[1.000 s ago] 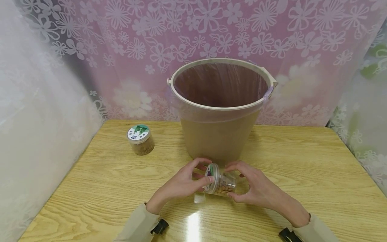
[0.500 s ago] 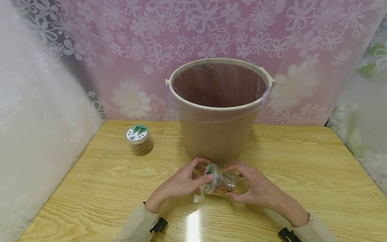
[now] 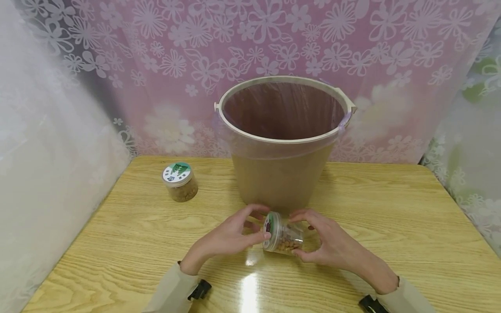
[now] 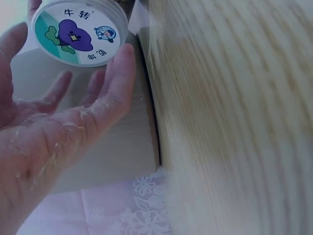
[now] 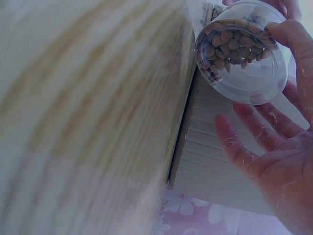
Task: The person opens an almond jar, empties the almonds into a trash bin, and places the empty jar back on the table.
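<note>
A clear plastic jar [image 3: 290,237] lies on its side in front of the bucket, partly filled with small brown nut-like pieces. Its lid [image 4: 78,32], with a purple picture and green edge, faces left. My right hand [image 3: 332,243] holds the jar's base end, and the right wrist view has its thumb against the clear bottom [image 5: 254,78]. Around the lid, my left hand [image 3: 232,232] has its fingers spread and loose, with the thumb tip overlapping the lid's near edge in the head view. Both hands stay low over the wooden table [image 3: 129,252].
A second jar [image 3: 185,191], upright and with a white and green lid, stands at the back left. Behind my hands rises a large beige bucket [image 3: 278,180] lined with a thin bag. Floral curtains [image 3: 172,56] hang behind and beside the table.
My left hand has loosened and drawn back slightly left from the lid, its thumb sliding toward the rim. The right hand and the jar have barely moved.
</note>
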Available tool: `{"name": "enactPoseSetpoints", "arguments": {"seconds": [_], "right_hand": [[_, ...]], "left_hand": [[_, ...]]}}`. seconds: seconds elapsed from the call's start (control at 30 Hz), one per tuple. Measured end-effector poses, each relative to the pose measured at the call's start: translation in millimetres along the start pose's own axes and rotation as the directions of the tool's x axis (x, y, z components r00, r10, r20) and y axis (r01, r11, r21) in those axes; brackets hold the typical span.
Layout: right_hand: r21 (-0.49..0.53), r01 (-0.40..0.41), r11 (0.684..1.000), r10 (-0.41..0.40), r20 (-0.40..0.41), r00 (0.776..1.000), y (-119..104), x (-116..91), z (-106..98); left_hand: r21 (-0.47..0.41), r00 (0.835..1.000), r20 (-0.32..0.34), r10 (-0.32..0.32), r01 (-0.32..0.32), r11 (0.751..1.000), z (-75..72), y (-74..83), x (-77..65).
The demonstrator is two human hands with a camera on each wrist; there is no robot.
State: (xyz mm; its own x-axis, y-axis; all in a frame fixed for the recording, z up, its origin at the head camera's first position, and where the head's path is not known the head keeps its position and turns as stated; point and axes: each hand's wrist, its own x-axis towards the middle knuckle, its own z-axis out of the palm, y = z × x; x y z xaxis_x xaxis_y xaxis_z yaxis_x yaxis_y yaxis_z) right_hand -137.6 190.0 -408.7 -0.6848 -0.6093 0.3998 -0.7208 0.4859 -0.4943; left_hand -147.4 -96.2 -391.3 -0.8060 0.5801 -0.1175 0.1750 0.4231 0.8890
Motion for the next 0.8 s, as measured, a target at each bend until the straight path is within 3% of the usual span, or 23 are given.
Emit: {"name": "enactPoseSetpoints", "arguments": {"seconds": [0.27,0.8], "right_hand": [[0.005,0.0,1.0,0.0,-0.009,1.0,0.0,-0.2,0.6],[0.008,-0.024,1.0,0.024,0.001,1.0,-0.2,0.2,-1.1]], "left_hand": [[-0.038,0.996,0.037,0.077,-0.075,0.996,-2.6,-1.1,-0.1],[-0.058,0.996,0.03,0.085,-0.083,0.995,1.8,-0.4,3.0]]}}
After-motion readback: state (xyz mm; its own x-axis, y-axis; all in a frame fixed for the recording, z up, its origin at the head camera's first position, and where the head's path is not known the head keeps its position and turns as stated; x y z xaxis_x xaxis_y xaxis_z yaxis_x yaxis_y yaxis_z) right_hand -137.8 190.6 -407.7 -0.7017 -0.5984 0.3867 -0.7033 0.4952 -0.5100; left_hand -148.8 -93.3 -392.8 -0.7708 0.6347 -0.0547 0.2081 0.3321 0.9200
